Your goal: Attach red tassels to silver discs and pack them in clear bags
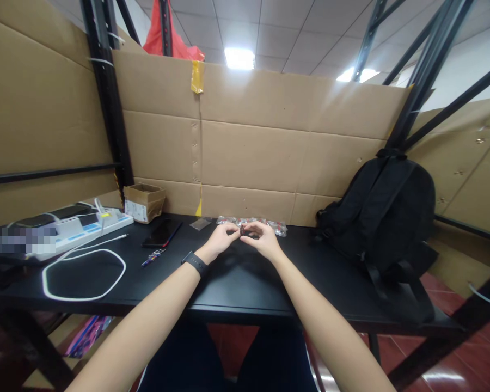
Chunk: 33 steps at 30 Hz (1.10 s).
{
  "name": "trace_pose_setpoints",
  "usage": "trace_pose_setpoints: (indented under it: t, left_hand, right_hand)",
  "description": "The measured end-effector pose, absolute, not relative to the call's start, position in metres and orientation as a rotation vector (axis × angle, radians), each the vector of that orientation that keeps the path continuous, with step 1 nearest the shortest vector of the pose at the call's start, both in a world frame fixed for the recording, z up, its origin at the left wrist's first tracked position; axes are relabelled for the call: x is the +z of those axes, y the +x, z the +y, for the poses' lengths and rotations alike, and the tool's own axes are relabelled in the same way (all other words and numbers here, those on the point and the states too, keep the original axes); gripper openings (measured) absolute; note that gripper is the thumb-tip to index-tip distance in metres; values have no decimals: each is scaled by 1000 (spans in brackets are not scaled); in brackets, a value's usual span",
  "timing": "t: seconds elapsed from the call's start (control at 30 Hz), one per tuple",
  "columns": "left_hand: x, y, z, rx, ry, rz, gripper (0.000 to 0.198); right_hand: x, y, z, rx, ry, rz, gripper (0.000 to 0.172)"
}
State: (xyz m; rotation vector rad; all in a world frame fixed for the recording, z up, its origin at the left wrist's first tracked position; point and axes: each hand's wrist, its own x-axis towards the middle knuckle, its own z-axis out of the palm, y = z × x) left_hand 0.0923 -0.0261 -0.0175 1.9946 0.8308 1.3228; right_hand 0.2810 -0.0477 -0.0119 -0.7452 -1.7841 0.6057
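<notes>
Over the middle of the black table [245, 283], my two hands meet around a small dark reddish-brown round object [242, 231], too small to name more exactly. My left hand [221, 241], with a dark band on its wrist, pinches it from the left between thumb and fingers. From the right, my right hand [263, 240] curls its fingers and thumb round the other side. Just behind the hands lies a row of small clear plastic packets [278, 227] with red bits inside, partly hidden by my fingers.
At left are a white power strip [81, 235], a looped white cable [124, 267], a dark phone [161, 233], a keyring [152, 257] and a small cardboard box [145, 201]. A black backpack [387, 212] stands at right. A cardboard wall [253, 152] closes the back.
</notes>
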Motion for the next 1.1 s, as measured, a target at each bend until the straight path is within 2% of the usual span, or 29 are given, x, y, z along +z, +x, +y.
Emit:
trace_pose_setpoints:
  t: [0.5,0.8,0.97,1.1]
  left_hand:
    - [-27,93,-24,1182,1683,843,34]
    - [-18,92,-32,1426,2280,1083,24]
    - [-16,93,-40,1387,2487,1237,15]
    - [-18,96,-40,1348,2448,1262,15]
  right_hand:
    - [-16,278,-47,570,-739,-1791,30]
    - [-19,275,-44,802,-778,-1601,33]
    - [-22,276,-41,901,-790,-1583,33]
    - [-19,276,-45,915,-760,-1575,38]
